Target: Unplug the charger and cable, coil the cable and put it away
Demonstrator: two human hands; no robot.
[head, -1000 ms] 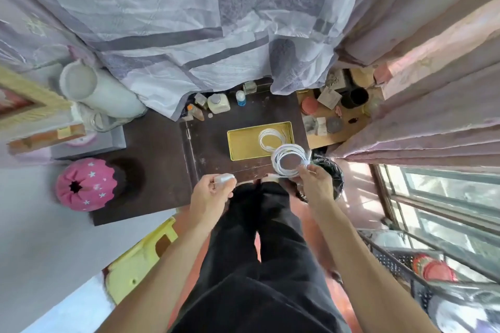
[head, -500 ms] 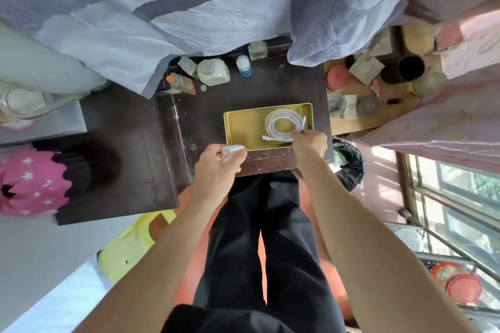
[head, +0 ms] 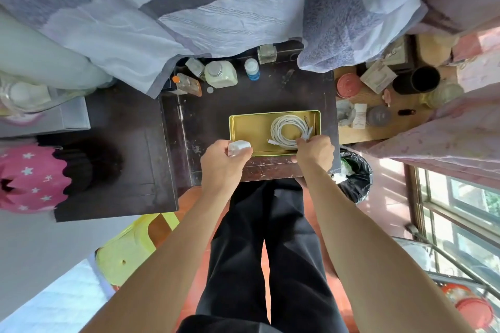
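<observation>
I see the left hand [head: 220,163] closed around the white charger [head: 239,146], fingers wrapped over it so only its top corner shows, held just over the near left corner of the tin [head: 249,127]. The right hand [head: 315,153] sits at the tin's near right corner, fingertips pinched narrowly on the edge of the coiled cable [head: 289,131]; I cannot tell whether they grip it or only touch it. The cable lies in a neat white loop inside the right half of the yellow tin, one plug end pointing left along the bottom. The tin rests on a dark, scuffed table [head: 211,116], near its front edge. At the table's far side stand several small bottles [head: 220,74], partly under a hanging grey-lilac cloth [head: 189,8]. To the right is a lower wooden shelf [head: 378,105] crowded with jars and boxes, and a black-lined bin [head: 354,178] beside the table. A window [head: 460,211] shows at the lower right.
</observation>
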